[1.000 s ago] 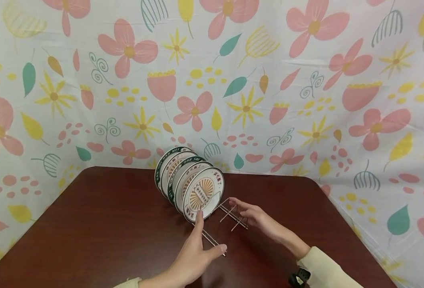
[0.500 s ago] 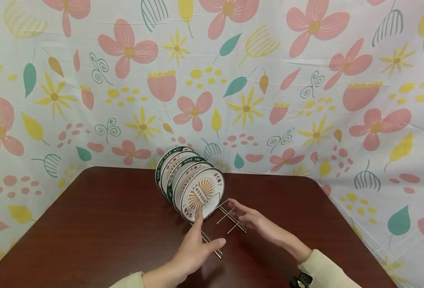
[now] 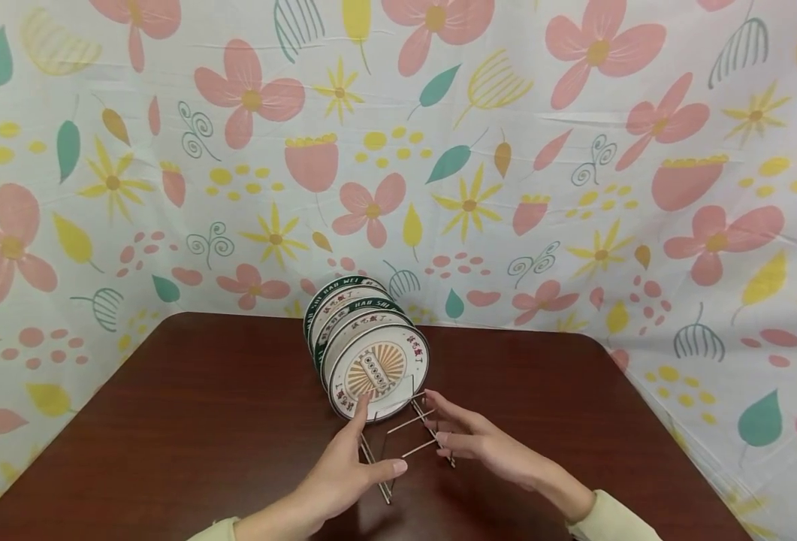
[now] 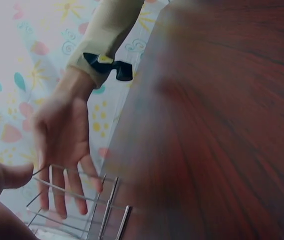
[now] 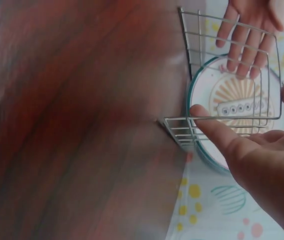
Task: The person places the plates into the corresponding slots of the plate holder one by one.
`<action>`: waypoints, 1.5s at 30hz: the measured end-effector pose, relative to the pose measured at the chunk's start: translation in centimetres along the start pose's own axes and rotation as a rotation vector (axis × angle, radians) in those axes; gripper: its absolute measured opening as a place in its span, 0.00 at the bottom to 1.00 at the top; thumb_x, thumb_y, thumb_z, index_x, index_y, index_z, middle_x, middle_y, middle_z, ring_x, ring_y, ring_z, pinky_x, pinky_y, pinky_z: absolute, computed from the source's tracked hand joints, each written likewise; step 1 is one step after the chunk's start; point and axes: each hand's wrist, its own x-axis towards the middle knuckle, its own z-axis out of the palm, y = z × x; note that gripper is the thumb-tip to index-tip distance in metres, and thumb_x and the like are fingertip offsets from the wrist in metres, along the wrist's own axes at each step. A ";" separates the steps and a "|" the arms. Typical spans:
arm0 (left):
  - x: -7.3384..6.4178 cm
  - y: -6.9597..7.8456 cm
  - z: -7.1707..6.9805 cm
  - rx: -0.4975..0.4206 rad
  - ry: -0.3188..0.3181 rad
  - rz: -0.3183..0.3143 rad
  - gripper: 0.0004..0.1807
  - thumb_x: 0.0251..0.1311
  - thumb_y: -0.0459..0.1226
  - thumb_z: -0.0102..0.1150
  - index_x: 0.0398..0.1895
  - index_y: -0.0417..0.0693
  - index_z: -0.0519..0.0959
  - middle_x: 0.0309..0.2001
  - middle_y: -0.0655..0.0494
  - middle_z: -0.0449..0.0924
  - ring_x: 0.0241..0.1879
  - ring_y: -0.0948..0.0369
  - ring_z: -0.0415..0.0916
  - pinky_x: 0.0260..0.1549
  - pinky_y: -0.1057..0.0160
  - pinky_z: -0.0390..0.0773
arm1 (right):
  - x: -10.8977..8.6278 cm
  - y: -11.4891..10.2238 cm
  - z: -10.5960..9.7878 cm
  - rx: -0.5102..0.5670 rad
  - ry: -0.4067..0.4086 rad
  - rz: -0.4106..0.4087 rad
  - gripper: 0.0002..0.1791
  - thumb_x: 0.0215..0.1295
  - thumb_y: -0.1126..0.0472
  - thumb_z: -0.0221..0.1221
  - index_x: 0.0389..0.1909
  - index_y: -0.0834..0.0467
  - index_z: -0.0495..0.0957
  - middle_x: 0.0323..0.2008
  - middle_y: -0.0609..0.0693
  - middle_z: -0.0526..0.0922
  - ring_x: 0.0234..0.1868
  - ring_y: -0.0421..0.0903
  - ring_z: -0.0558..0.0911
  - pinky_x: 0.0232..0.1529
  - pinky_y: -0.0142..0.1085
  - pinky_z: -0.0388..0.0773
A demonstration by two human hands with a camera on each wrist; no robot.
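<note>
A metal wire dish rack (image 3: 410,421) stands on the table, with several round plates upright in its far part. The front plate (image 3: 375,361) is white with an orange sunburst and red characters; some plates behind it have dark green rims. My left hand (image 3: 333,473) is at the rack's left side, fingers extended forward and thumb apart. At the right side, my right hand (image 3: 489,443) has its fingers against the wires. In the left wrist view, its fingers (image 4: 58,190) lie straight along the rack wires (image 4: 72,192). The rack's near slots hold no plate.
A dark reddish-brown wooden table (image 3: 222,406) lies under the rack. Behind it hangs a white cloth (image 3: 479,113) printed with flowers and leaves, close to the plates at the table's back edge. A black strap (image 4: 107,64) is on the right cuff.
The rack has turned, its near end swinging left and toward me, so the front plate faces me more squarely. Both hands have moved along with it. The head view has shifted slightly.
</note>
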 end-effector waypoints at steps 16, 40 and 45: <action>0.8 -1.1 -4.8 -0.092 -0.219 0.062 0.56 0.64 0.35 0.73 0.83 0.30 0.43 0.82 0.31 0.40 0.79 0.33 0.44 0.73 0.33 0.50 | 0.2 -0.1 0.9 -0.172 -0.054 -0.107 0.41 0.78 0.62 0.60 0.82 0.70 0.51 0.78 0.69 0.58 0.78 0.69 0.57 0.69 0.47 0.71; 3.3 -2.7 -6.2 -0.123 -0.371 0.143 0.53 0.66 0.34 0.71 0.84 0.32 0.46 0.81 0.31 0.44 0.80 0.39 0.45 0.75 0.39 0.50 | -0.2 -0.3 2.1 -0.263 0.066 -0.150 0.41 0.76 0.58 0.65 0.79 0.72 0.57 0.76 0.68 0.62 0.73 0.66 0.67 0.65 0.54 0.73; 3.3 -2.7 -6.0 -0.118 -0.364 0.138 0.53 0.66 0.33 0.71 0.84 0.33 0.46 0.81 0.31 0.44 0.80 0.39 0.46 0.75 0.38 0.50 | -0.3 -0.3 1.9 -0.267 0.063 -0.144 0.41 0.76 0.57 0.65 0.79 0.72 0.57 0.77 0.67 0.62 0.73 0.66 0.66 0.66 0.53 0.73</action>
